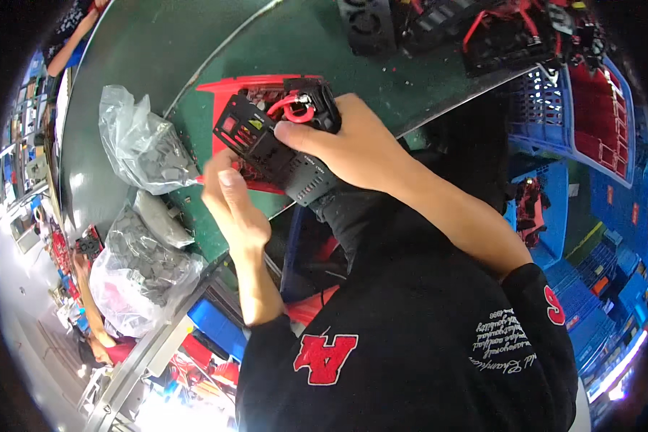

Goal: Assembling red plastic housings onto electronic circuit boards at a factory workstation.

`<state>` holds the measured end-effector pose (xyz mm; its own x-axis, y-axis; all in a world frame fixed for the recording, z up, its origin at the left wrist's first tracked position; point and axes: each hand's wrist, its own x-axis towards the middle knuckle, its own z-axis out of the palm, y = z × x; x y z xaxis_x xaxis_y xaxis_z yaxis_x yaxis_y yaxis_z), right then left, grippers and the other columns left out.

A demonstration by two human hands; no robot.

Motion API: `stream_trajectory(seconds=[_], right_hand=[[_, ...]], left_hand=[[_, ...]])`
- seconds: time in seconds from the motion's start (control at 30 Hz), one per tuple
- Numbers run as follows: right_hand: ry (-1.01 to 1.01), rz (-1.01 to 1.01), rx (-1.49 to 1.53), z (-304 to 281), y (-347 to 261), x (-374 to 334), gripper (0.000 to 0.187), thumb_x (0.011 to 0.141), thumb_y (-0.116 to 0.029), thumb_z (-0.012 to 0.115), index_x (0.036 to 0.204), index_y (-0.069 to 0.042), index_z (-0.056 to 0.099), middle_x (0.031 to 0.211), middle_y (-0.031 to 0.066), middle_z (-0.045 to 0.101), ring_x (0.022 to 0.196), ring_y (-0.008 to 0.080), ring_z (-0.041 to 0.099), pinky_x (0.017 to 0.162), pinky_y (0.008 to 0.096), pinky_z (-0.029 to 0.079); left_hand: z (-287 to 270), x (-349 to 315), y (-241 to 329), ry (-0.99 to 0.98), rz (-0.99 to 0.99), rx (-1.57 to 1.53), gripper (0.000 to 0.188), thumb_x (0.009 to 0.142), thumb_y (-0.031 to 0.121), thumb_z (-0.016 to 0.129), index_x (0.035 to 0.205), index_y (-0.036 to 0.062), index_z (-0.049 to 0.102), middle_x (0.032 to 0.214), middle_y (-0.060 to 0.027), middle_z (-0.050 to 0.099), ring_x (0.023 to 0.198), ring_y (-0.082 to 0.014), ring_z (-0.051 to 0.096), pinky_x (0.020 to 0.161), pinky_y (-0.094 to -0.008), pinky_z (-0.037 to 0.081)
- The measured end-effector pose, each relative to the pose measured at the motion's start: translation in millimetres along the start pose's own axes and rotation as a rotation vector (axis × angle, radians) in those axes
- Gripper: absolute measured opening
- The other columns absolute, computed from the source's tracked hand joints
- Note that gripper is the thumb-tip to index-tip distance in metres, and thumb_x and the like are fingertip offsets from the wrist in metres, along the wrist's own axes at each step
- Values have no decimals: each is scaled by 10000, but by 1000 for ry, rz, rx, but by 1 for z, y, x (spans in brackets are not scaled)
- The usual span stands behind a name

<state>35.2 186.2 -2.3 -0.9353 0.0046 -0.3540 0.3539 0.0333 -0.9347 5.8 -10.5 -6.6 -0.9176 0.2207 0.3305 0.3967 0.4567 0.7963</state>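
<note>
My right hand (338, 144) is closed around a black slotted device housing (266, 147), its thumb lying over the near face. The housing is tilted and carries a small yellow warning label; a thick red cable (295, 109) loops at its upper end. Beside the housing's left end is my left hand (234, 201), fingers drawn together with the thumb and slightly blurred. Whether it touches the housing or pinches something small is hidden. Under both hands sits a red tray (266, 79) with small parts in it, partly covered by the housing.
Clear plastic bags of grey parts (140, 144) lie left on the green table (259, 43). Black assemblies with red cables (511, 36) stand at the far right. Blue crates (540, 108) are beside the table on the right. Other people (93, 309) work at the left.
</note>
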Motion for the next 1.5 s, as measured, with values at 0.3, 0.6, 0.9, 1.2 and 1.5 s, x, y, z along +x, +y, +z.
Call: stream_trajectory(seconds=[0.3,0.6,0.9,1.2,1.5], right_hand=[[132,-148,109,3,4,15,365,831,-341,670,943,6,668,804,126,678,746,209,619,714,352,466],[233,-121,-78,-22,-12,-14,565,722,-364,724,1062,69,593,991,215,647,950,289,600,838,392,458],[-30,-304,216,-13,8,6,609,790,-183,703,1300,45,461,1229,160,561,1162,237,505,1020,340,363],[389,-760,-135,-58,-14,27,519,811,-125,685,1267,6,476,1165,195,565,1069,307,584,934,378,458],[561,-771,-383,-112,4,-87,271,770,-52,688,1041,-65,675,873,84,645,719,217,632,661,335,535]], left_hand=[[-67,63,-65,-174,-266,-269,340,988,276,481,1064,-26,616,926,-35,640,813,-143,577,769,-294,455],[-63,-1,-15,246,-669,-89,648,934,607,448,601,64,567,560,-23,532,494,-110,439,470,-256,311],[14,1,-11,-67,-904,-439,449,880,379,541,1126,5,574,766,-164,681,568,-267,671,481,-352,554],[69,131,-63,86,-764,-614,339,851,232,560,1062,-29,603,958,-161,663,782,-307,694,623,-427,593],[28,384,-222,-145,-511,-690,239,941,239,595,1105,66,571,960,-122,648,867,-311,657,800,-470,559]])
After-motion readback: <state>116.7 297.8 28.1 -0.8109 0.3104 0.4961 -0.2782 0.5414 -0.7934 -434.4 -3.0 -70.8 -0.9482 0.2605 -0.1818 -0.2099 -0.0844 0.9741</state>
